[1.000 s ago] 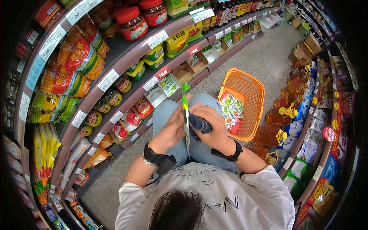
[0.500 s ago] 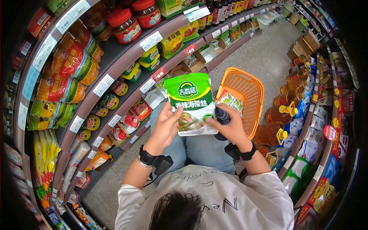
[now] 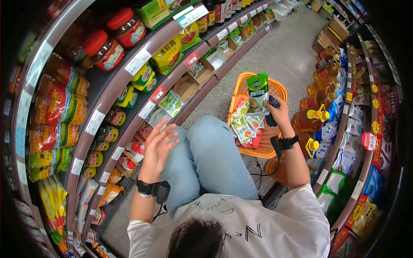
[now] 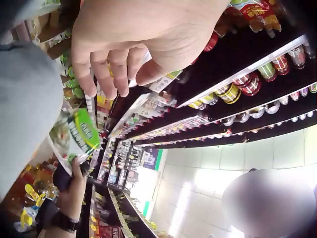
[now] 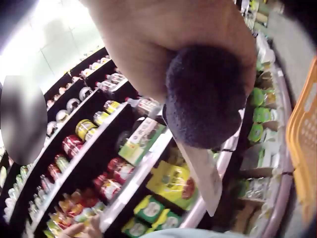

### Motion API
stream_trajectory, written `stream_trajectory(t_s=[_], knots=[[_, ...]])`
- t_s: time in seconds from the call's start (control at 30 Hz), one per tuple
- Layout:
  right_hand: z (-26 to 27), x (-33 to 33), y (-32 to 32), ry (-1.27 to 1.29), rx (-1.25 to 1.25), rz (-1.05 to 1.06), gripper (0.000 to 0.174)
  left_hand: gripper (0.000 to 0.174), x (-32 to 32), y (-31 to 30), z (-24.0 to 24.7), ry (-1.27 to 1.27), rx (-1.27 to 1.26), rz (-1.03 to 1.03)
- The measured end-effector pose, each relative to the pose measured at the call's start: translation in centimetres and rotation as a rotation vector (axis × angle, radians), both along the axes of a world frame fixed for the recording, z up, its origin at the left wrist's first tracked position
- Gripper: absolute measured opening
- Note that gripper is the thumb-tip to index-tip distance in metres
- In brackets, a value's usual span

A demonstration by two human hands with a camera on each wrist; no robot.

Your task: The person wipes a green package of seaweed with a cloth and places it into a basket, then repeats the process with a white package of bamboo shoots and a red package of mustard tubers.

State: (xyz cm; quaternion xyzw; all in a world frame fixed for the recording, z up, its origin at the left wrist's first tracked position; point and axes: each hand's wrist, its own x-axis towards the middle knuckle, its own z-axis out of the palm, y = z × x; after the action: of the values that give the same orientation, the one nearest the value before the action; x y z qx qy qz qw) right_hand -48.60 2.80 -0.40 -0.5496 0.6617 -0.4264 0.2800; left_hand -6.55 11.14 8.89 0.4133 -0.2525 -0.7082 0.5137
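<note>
A green pouch was held over an orange basket in a grocery aisle, the shopper's hands well apart.

Watching from my remote station, I saw the left hand hover above the left knee, fingers spread and holding nothing; farther out, the right hand gripped a dark handheld device and pinched the pouch upright just above the loose packets lying in the basket. I judged the pouch best brought low and flat onto those packets before the pinch loosened, with the device kept firm in the palm. Stocked shelves curved away beyond.
</note>
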Motion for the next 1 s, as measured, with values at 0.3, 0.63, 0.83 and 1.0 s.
stream_trajectory(t_s=[0.3,0.63,0.83,1.0], knots=[[-13.0,-3.4,-5.5,0.157,0.327,0.075,0.028,0.041,2.2,-1.7,-3.1,-0.062,0.154,0.075],[-18.6,-2.6,-6.0,0.228,0.608,-0.209,0.042,0.037,1.0,-5.0,-3.8,-0.116,0.191,0.097],[-19.6,-4.4,-2.0,0.455,0.606,-0.255,0.041,0.037,0.5,-6.1,-4.1,-0.102,0.178,0.067],[-17.6,-5.5,-1.4,0.406,0.489,-0.232,0.037,0.038,0.5,-5.8,-3.5,-0.092,0.18,0.063]])
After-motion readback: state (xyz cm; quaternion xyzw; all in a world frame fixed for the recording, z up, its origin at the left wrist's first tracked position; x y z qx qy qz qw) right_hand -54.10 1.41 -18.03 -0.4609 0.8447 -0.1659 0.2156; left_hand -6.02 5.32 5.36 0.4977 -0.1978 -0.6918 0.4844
